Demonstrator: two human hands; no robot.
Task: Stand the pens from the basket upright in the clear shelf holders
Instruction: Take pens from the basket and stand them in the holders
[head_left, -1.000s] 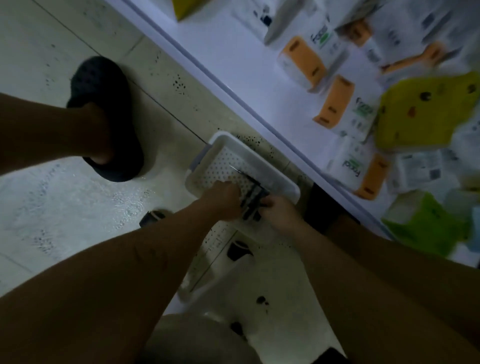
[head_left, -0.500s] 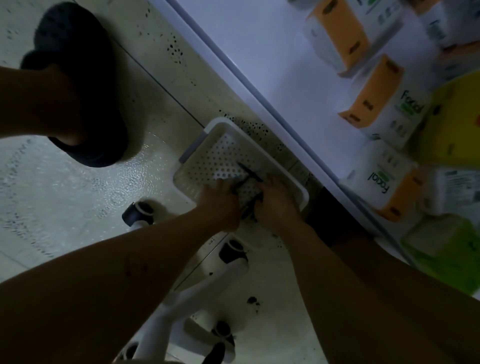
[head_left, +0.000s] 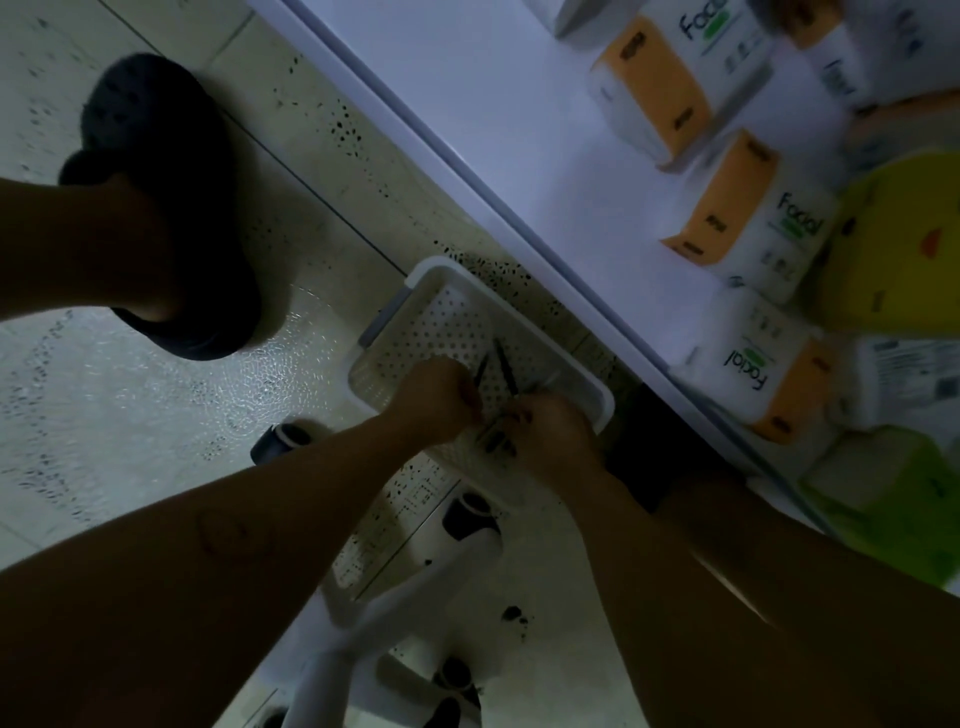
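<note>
In the white basket (head_left: 436, 332) on the speckled tile floor (head_left: 311, 156), both hands stay close together as half a second ago, but two thin dark pens (head_left: 503, 364) now fan out between them instead of one. The right hand (head_left: 553, 434) curls round a bundle of pens. The left hand (head_left: 439, 397) is fisted against one, though I cannot tell whether it grips. The plastic basket has a perforated bottom and lies just beside the smooth white shelf (head_left: 467, 78).

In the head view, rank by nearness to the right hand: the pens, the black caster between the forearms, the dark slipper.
1. pens, in the basket, at the right hand's fingers.
2. black caster, on the floor between the forearms, nearer the camera.
3. dark slipper, far upper left on the floor.
</note>
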